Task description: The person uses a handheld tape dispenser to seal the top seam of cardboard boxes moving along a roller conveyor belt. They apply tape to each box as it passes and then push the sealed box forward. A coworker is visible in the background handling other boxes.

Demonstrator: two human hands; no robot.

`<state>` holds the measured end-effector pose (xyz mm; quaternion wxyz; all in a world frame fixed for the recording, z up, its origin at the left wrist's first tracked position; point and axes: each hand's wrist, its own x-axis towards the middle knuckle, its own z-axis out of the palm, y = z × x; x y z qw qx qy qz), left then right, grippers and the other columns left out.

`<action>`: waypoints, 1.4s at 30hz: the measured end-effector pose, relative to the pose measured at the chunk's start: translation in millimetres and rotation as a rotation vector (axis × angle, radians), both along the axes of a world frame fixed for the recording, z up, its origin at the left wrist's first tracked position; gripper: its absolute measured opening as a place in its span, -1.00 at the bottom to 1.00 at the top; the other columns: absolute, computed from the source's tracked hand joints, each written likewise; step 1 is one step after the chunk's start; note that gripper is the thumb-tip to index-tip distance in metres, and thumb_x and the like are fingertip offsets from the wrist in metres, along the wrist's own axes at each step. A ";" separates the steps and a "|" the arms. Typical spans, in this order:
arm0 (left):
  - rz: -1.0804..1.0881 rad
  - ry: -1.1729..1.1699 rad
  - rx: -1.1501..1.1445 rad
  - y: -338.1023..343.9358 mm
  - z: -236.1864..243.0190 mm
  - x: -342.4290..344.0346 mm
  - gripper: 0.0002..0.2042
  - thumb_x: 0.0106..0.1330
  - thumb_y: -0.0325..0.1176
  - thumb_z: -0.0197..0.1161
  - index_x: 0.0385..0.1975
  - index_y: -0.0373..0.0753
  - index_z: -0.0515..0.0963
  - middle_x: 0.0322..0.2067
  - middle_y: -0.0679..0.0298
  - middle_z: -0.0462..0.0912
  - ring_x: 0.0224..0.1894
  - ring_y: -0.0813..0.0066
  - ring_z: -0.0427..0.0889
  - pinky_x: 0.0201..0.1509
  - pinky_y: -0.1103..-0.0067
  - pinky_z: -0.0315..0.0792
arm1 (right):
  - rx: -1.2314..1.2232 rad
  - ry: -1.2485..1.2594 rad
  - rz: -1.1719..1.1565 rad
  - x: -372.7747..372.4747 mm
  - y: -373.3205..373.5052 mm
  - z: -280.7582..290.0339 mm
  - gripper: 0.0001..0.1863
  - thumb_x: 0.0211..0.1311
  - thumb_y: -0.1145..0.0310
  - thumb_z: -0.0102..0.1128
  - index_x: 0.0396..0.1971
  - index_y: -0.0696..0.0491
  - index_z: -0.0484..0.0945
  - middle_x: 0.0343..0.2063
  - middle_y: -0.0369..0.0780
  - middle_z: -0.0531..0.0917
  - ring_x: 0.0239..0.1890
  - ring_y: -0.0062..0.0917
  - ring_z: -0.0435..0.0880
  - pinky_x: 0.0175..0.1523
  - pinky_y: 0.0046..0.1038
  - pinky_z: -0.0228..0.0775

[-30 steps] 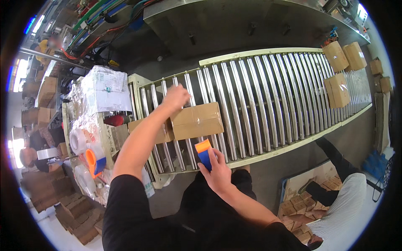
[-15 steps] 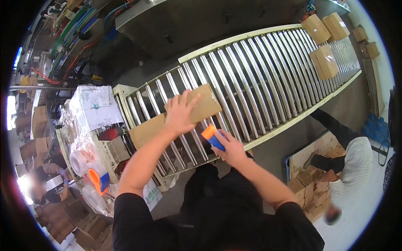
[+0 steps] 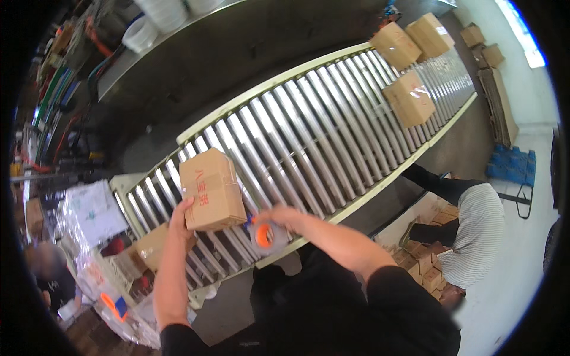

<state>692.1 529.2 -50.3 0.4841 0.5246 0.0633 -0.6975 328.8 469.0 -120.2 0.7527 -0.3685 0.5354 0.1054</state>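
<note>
- Carton (image 3: 212, 191) at the left of the roller conveyor (image 3: 309, 145), long axis seemingly near to far, red-printed face upward
- Left hand (image 3: 181, 216), forearm stretched far, touches its near left side; grip cannot be told
- Right hand (image 3: 279, 218), reaching leftward, grasps a tape dispenser (image 3: 264, 236)

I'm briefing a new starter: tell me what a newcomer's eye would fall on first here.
The long conveyor of shiny metal rollers probably strikes first, slanting across the middle. Toward its lower left, the left hand holds a brown carton, and the right hand holds an orange-and-blue tape dispenser beside it. Three more cartons sit at upper right.
</note>
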 end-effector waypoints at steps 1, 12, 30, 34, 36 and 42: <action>-0.009 -0.004 -0.093 -16.8 1.4 -26.8 -0.28 0.42 -0.32 0.41 0.55 -0.37 0.34 0.39 -0.01 0.62 0.36 0.05 0.67 0.51 0.17 0.56 | -0.003 -0.196 -0.071 -32.7 21.8 -2.6 -0.48 0.48 0.15 0.50 0.22 0.24 0.76 0.08 -0.13 0.84 0.13 -0.46 0.76 0.21 -0.30 0.64; -0.387 -0.699 -0.390 -292.9 -39.8 -493.7 -0.22 0.29 0.03 0.61 0.42 -0.31 0.56 0.21 -0.12 0.75 0.32 0.00 0.71 0.39 0.27 0.55 | -0.088 0.069 -0.872 -300.4 21.2 122.5 -0.35 0.61 0.31 0.37 0.49 0.38 0.42 0.16 -0.08 0.76 0.07 -0.51 0.79 0.18 -0.43 0.69; -0.872 0.023 -0.014 -29.9 104.6 -248.3 -0.49 0.74 0.09 0.11 0.03 -0.28 0.77 -0.19 0.38 0.76 -0.22 0.65 0.63 -0.13 0.61 0.51 | -1.334 -0.179 0.085 -144.9 51.5 219.1 -0.23 0.19 0.23 0.70 0.39 0.05 0.57 0.24 -0.04 0.69 0.13 -0.05 0.80 0.13 -0.16 0.75; -0.501 -0.068 -0.192 53.7 117.4 -177.0 -0.68 0.72 -0.17 0.19 -0.04 -0.30 0.76 -0.21 0.39 0.76 -0.18 0.68 0.61 -0.04 0.59 0.54 | -1.332 -0.248 0.234 -62.8 85.0 245.9 -0.17 0.14 0.20 0.72 0.42 0.01 0.55 0.29 -0.06 0.67 0.12 -0.13 0.82 0.09 -0.22 0.77; -0.621 -0.439 -0.407 68.1 101.8 -132.7 -0.72 0.69 -0.20 0.22 -0.04 -0.28 0.76 -0.23 0.38 0.76 -0.17 0.63 0.62 -0.02 0.54 0.55 | -1.362 -0.210 0.155 -21.0 111.0 252.5 -0.16 0.16 0.21 0.72 0.44 0.05 0.54 0.29 -0.04 0.66 0.09 -0.12 0.82 0.09 -0.22 0.77; -0.992 -1.859 -0.571 -54.7 36.9 28.1 -0.75 0.49 -0.17 0.42 -0.32 -0.22 0.75 -0.23 0.06 0.70 -0.14 0.04 0.71 0.03 0.23 0.60 | -1.308 0.099 0.072 50.6 173.0 210.3 -0.20 0.27 0.22 0.64 0.46 0.10 0.48 0.29 -0.04 0.60 0.08 -0.08 0.81 -0.01 -0.18 0.78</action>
